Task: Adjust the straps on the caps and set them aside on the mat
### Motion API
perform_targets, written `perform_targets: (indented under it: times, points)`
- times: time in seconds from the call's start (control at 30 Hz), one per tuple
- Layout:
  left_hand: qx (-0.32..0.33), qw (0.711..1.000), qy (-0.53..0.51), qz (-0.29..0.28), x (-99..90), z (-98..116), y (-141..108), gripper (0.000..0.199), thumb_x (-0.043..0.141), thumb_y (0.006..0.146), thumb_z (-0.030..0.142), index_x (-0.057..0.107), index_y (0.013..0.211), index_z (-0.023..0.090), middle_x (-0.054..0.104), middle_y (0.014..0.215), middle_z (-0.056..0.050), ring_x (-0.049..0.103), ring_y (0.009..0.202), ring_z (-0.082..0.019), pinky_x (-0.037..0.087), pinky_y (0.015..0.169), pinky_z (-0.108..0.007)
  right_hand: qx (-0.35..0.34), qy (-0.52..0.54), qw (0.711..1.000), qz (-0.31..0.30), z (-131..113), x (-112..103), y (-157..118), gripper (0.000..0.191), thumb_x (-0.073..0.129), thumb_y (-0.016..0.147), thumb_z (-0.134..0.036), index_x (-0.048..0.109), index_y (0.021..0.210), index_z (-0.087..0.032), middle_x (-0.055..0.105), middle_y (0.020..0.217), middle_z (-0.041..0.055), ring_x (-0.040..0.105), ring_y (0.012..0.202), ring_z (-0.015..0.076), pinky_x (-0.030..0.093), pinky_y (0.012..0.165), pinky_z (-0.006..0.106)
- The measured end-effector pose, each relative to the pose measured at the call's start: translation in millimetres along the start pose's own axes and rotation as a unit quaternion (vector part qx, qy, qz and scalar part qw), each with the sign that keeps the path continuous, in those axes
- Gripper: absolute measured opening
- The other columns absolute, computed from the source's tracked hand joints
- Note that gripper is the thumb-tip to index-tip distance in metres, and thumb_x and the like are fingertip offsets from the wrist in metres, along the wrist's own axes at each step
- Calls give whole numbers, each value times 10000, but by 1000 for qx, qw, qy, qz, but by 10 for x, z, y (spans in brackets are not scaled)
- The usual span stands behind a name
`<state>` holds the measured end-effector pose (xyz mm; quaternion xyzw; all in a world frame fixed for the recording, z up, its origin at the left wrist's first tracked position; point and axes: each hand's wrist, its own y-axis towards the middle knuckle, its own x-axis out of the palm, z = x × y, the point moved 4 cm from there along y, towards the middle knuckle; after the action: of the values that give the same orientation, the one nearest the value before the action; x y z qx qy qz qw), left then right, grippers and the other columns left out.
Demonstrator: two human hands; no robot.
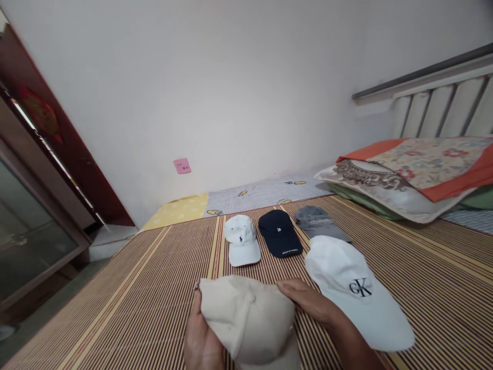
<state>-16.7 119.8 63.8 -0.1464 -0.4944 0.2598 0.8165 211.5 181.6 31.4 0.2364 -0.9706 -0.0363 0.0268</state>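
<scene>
A beige baseball cap [250, 313] is held between my two hands just above the striped mat, its brim toward me and partly cut off by the lower frame edge. My left hand [202, 334] grips its left rim, with the thumb near a small metal buckle. On the other side, the fingers of my right hand [302, 295] close on the cap's upper right edge. Close to my right arm lies a white cap with black CK letters [358, 293]. Farther back sit a small white cap [242, 240], a navy cap [280, 233] and a grey cap [319, 222].
The striped bamboo mat [154, 288] covers the bed. Pillows [370, 185] under an orange floral cloth [431, 159] are stacked at the right, below a radiator [439, 110]. A pink note [182, 165] is on the wall. At the left stands a glass-fronted cabinet [34, 226].
</scene>
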Motion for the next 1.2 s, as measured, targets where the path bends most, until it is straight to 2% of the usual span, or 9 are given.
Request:
perform_targets:
  times: [0.1,0.2,0.4,0.6,0.77,0.9,1.03,1.13,1.2]
  points:
    - [-13,998,26,-47,-56,-41,85,474,462,1041,367,808,831,122,825,815,-151,788,961,-295,478,1127,-454,1,93,996,-11,-47,114,15,466,727,807,-663,766,864,-202,785,863,51,698,791,228,521,774,356]
    - [13,986,75,-147,-7,-138,92,456,523,1005,453,813,1067,107,795,1139,-210,687,1224,-343,423,1175,-465,4,237,970,51,-88,94,47,418,831,762,-559,772,967,-201,811,943,63,728,885,237,522,839,339]
    - [-16,948,78,-307,147,-418,-8,471,581,958,547,711,1324,281,701,1388,-94,520,1420,-316,360,1217,-458,-4,331,922,200,36,-160,120,396,926,644,-482,796,875,-188,832,881,77,747,889,306,561,816,389]
    - [-30,951,168,-256,132,-527,-82,527,770,864,241,660,1378,197,771,1249,-147,643,1288,-334,454,1153,-457,-27,353,902,246,175,-285,199,307,892,609,-441,797,826,-246,841,881,37,724,1018,359,575,878,440]
    - [-86,972,142,-164,51,-620,47,625,757,873,350,581,1455,207,767,1256,-153,646,1275,-363,464,1135,-527,-26,378,893,242,116,-205,208,210,859,631,-412,778,763,-270,842,878,36,725,1055,360,583,912,451]
    - [-177,928,105,-311,73,-714,232,435,595,953,458,768,1212,154,776,1220,-149,530,1402,-349,335,1218,-546,9,403,890,215,62,-69,183,311,895,625,-413,791,850,-225,842,940,64,741,1064,342,592,928,437]
    - [-149,904,67,-396,173,-671,177,389,566,976,408,819,1091,136,778,1210,-153,508,1425,-341,309,1240,-518,43,399,888,223,46,9,144,435,951,579,-391,796,939,-202,845,960,58,760,1029,317,606,890,393]
    - [-101,945,58,-307,256,-673,-49,289,632,963,315,796,1144,162,771,1243,-150,644,1287,-320,496,1119,-459,44,382,885,262,33,-46,100,510,948,605,-424,783,1038,-208,845,993,48,766,1007,312,616,845,382]
    - [-96,963,87,-238,298,-726,-229,238,698,923,233,777,1135,158,787,1204,-154,753,1067,-279,630,880,-367,16,385,884,264,2,-116,76,491,910,675,-451,769,1080,-213,841,1028,46,763,1016,314,616,842,391]
